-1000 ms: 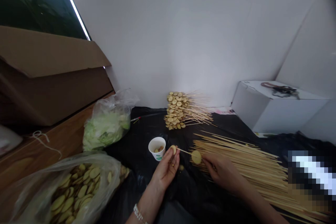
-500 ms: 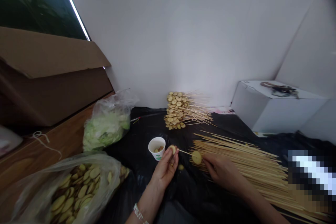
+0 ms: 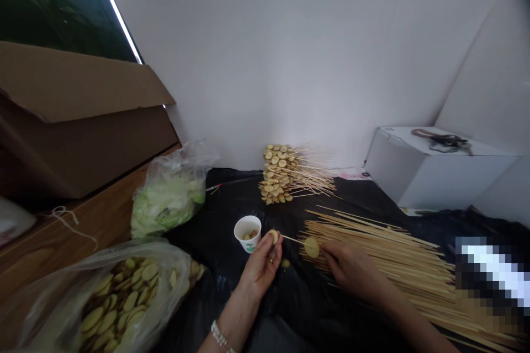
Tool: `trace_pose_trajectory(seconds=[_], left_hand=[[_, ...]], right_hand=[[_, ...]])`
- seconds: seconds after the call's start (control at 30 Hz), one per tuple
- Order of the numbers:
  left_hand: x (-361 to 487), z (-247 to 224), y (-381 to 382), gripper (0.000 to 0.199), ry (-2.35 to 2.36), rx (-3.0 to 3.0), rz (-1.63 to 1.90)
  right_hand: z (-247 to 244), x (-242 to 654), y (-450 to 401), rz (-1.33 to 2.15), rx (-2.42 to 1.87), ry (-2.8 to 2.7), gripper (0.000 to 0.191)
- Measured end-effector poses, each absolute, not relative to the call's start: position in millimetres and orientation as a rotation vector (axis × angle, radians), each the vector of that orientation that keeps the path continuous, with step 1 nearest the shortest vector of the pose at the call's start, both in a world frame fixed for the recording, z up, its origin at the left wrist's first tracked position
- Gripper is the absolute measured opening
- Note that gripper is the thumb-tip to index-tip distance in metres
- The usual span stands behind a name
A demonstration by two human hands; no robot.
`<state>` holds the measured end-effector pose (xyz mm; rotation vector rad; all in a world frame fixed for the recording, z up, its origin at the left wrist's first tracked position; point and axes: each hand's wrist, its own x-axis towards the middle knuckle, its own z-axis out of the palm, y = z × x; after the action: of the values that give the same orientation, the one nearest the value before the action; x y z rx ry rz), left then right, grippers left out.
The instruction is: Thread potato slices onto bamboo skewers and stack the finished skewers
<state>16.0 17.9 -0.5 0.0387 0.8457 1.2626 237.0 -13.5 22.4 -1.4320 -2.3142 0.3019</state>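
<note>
My left hand (image 3: 261,265) pinches a small round potato slice (image 3: 274,236) between thumb and fingers. A thin wooden skewer (image 3: 292,239) runs from that slice to a larger potato slice (image 3: 311,247), which is threaded on it. Closed just behind the larger slice, my right hand (image 3: 345,265) grips the skewer; its fingertips are partly hidden. Left of my left hand stands a white paper cup (image 3: 242,227) with small pale pieces inside. Loose skewers (image 3: 381,248) lie in a wide pile beside and beyond my right hand.
Finished potato skewers (image 3: 279,174) are stacked by the wall. At left are a clear bag of potato slices (image 3: 174,253) and a bag of chopped greens (image 3: 165,204). A cardboard box (image 3: 91,138) and a white box (image 3: 439,171) flank the black sheet (image 3: 232,193).
Both hands are almost still. The larger slice and my right hand have shifted very slightly to the right.
</note>
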Motion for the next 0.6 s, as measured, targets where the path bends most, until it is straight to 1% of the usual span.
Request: trace_pose_trajectory(seconds=[0.23, 0.47, 0.6], left_hand=[[14.8, -3.9, 19.4, 0.011, 0.84, 0.042, 1.265], [15.2, -1.3, 19.1, 0.012, 0.858, 0.048, 1.267], [15.4, -0.1, 18.6, 0.012, 0.874, 0.072, 1.262]], right_hand=[[21.3, 235.9, -14.3, 0.25, -1.434, -2.331, 0.026], [23.6, 236.2, -15.3, 0.275, -1.45, -2.336, 0.028], [23.0, 236.0, -15.0, 0.255, -1.443, -2.347, 0.026]])
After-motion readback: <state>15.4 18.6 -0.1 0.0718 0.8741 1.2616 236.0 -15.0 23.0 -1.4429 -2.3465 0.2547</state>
